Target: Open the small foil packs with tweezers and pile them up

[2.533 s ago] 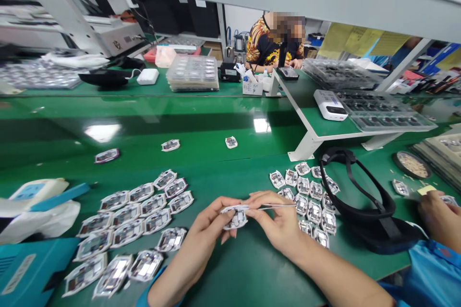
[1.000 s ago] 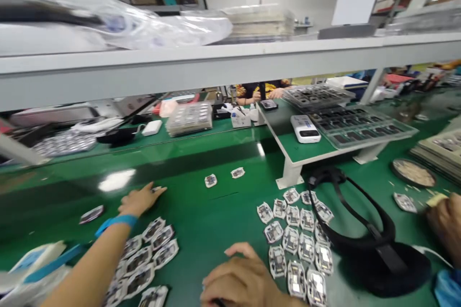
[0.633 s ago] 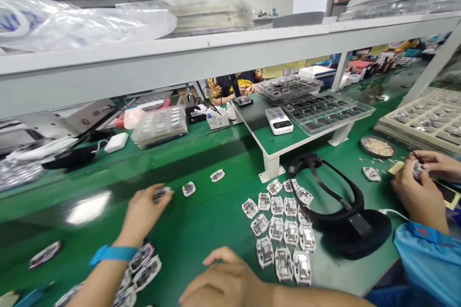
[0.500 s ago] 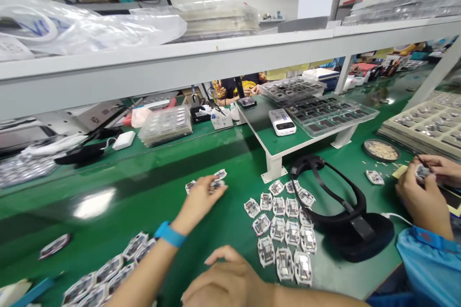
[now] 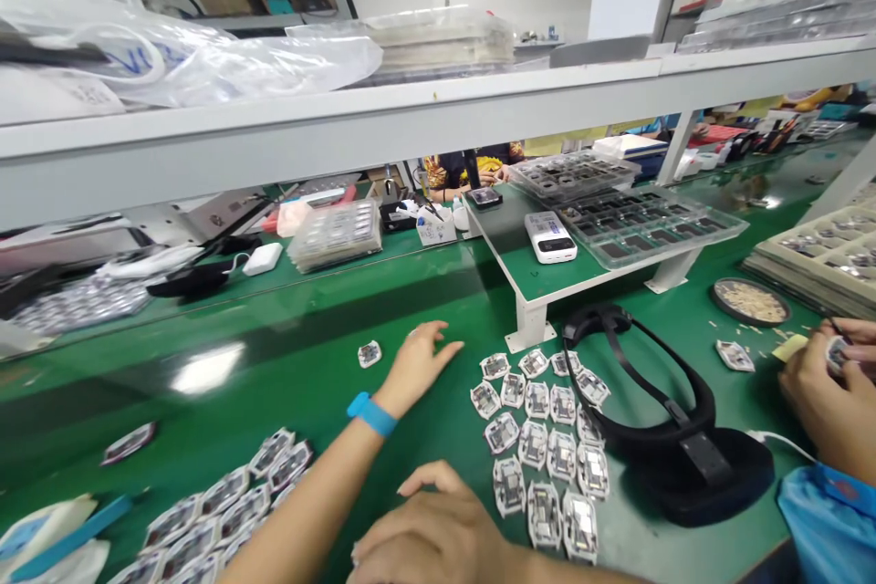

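Observation:
My left hand (image 5: 419,356) reaches out over the green belt (image 5: 287,383) with its fingers stretched flat. A blue wristband (image 5: 370,415) sits on that wrist. One small white-framed part (image 5: 370,353) lies just left of the hand; whether another lies under the fingers is hidden. My right hand (image 5: 431,529) rests at the near edge with its fingers curled, and what is inside them is hidden. Several similar parts (image 5: 540,438) lie in rows right of both hands. Another batch of parts (image 5: 225,502) lies at the lower left.
A black headset on its stand (image 5: 650,401) lies right of the rows. A raised green platform (image 5: 547,278) carries a white device (image 5: 551,237) and clear trays (image 5: 636,224). A co-worker's hands (image 5: 821,383) work at the right edge near a dish (image 5: 749,301). A grey shelf (image 5: 411,119) hangs overhead.
My hands let go of the part and tweezers they held together. My left hand reached out left, swept right along the belt and now lies flat. The camera tilted up.

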### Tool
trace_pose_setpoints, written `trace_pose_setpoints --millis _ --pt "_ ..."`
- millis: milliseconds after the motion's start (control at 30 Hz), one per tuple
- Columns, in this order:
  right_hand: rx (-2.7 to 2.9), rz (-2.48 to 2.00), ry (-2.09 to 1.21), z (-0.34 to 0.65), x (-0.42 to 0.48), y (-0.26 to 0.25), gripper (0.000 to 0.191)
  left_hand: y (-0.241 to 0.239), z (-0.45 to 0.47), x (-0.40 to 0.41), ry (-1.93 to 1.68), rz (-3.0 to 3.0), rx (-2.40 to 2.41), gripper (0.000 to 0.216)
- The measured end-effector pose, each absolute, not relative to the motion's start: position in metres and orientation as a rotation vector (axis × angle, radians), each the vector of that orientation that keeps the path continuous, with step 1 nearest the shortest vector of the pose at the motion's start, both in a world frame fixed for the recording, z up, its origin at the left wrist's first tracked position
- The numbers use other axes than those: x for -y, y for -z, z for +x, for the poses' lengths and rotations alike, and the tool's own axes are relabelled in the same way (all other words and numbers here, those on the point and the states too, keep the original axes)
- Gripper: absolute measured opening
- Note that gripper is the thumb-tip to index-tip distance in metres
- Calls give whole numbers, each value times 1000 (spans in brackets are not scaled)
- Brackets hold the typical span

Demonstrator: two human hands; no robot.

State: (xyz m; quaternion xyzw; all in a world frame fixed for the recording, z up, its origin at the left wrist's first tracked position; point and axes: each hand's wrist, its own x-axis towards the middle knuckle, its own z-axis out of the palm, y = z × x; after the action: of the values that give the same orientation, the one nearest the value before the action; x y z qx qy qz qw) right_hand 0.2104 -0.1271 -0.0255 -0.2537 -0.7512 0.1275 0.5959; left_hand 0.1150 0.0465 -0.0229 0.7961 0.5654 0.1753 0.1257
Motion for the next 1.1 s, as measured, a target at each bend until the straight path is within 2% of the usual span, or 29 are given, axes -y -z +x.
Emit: trace_pose_setpoints --millis 167,333,433,600,700,833,967,1100 --pt "1747 -544 -186 203 124 28 16 20 25 -79 -457 2159 -1940 70" --pt "1752 -552 -266 211 128 10 12 28 -10 -70 -514 2034 -1977 35" --pt "1759 -568 -308 216 130 2 10 27 -7 -54 -648 1948 -1947 36" --pt "1748 -647 -423 222 129 -3 4 20 13 -10 -912 1729 -1873 53" --pt "1681 -688 -503 225 128 -7 4 15 29 26 -979 1611 -1712 53" --pt "1531 -791 -644 228 125 -9 4 7 47 71 -953 1400 -1531 50" --pt "1375 -914 -825 228 120 -3 4 0 57 101 -891 956 -1253 57" --pt "1266 -994 -949 228 115 5 3 1 60 117 -862 877 -1213 47"
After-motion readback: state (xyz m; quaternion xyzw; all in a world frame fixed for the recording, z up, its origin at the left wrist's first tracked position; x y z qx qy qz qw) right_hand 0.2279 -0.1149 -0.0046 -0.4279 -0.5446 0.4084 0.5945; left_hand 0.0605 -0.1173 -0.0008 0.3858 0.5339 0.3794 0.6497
